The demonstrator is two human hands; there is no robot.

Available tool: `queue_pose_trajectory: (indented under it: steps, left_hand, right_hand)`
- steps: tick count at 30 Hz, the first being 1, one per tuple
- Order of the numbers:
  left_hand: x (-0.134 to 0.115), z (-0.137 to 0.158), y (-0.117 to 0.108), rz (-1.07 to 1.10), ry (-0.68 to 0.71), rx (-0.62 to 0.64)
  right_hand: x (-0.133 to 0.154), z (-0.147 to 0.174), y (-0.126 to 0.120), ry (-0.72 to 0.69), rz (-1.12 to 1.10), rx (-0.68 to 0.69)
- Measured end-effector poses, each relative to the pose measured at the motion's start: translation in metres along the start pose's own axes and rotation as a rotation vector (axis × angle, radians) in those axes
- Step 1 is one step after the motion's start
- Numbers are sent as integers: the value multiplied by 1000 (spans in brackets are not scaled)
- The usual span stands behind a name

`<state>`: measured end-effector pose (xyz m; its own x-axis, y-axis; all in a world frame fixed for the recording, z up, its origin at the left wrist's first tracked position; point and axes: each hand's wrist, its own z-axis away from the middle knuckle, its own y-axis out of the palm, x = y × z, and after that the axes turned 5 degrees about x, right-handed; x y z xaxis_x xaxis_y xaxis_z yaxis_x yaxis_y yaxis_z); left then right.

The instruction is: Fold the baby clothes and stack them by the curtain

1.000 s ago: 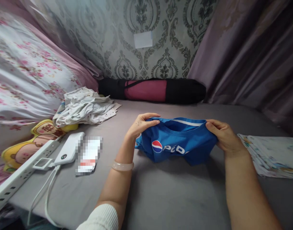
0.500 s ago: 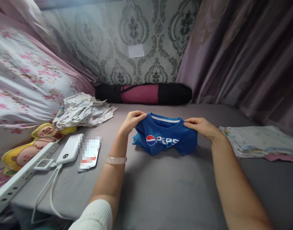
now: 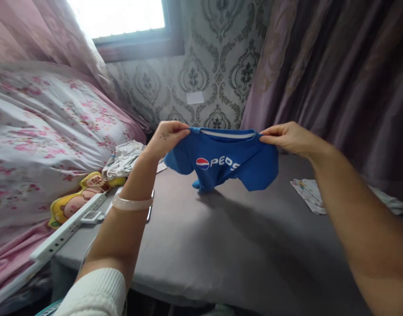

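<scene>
A blue T-shirt (image 3: 221,153) with a round red, white and blue logo and white lettering hangs stretched between my hands, its front facing me. My left hand (image 3: 170,135) pinches the shoulder left of the neckline. On the other side, my right hand (image 3: 283,135) grips the shoulder between thumb and fingers. The neck opening shows a white band inside. The lower part of the shirt droops in folds, and its lowest tip is at or just above the grey-covered surface (image 3: 188,237).
Crumpled white clothes (image 3: 125,156) lie at the back left, near a yellow plush cushion (image 3: 70,206). A power strip (image 3: 66,230) runs along the left edge. A phone, partly hidden, lies behind my left forearm. Folded cloths (image 3: 308,195) sit at the right, partly behind my right arm.
Both hands have lifted the T-shirt off the surface and moved farther apart, stretching it wider. The view has tilted up, bringing a window into sight.
</scene>
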<state>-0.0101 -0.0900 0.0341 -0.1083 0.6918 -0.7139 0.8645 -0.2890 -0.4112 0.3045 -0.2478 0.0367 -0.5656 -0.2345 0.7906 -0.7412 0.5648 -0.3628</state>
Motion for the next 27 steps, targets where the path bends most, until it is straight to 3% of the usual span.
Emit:
queue_pose_trajectory:
  steps: [4,8,11,14,19,23,25,27]
  left_hand:
    - [-24,-25,-18,-343,212,-186]
    - [-26,-46,-20,-628,250,-170]
    - [-28,-54,-11,-649,187,-168]
    - [-33,-59,3,-648,114,-53]
    - [-31,-67,20,-545,139,-261]
    - [-27,-76,25,-508,174,-227]
    - [-27,-79,27,-517,179,-177]
    - [-29,-82,29,-513,148,-227]
  right_hand:
    - [34,-18,-5,-203,376,53]
    - [37,-36,2,-351,666,-25]
    - [34,-45,8,-366,661,-139]
    - [30,-52,13,-355,638,-107]
    - [19,-65,12,-335,577,-264]
    - [13,-70,6,-297,556,-391]
    - [12,-70,5,-316,565,-377]
    - [12,-70,5,-324,592,-335]
